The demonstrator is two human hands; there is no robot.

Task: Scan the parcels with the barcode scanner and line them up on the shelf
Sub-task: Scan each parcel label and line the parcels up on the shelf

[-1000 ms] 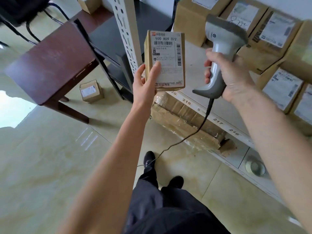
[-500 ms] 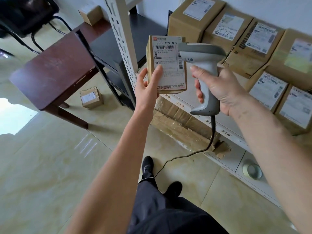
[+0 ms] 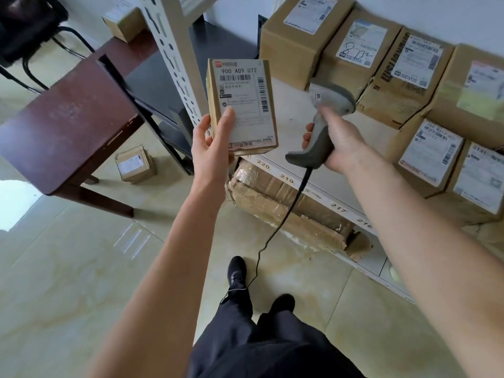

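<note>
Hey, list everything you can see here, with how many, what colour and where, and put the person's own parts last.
Small brown cardboard parcel with white label: one, held up in front of the shelf post.
Grey handheld barcode scanner: one, black cable hanging to the floor.
Brown cardboard parcels on the white shelf: at least seven, white labels, lined up at right.
White shelf: numbered front edge.
Tape-wrapped brown parcel: one, below the shelf.
Small brown box on the floor: one, under the table.
Dark red wooden table: one, left.
Small brown box on the table: one, at its far end.
Left hand: grips the held parcel.
Right hand: grips the scanner.
</note>
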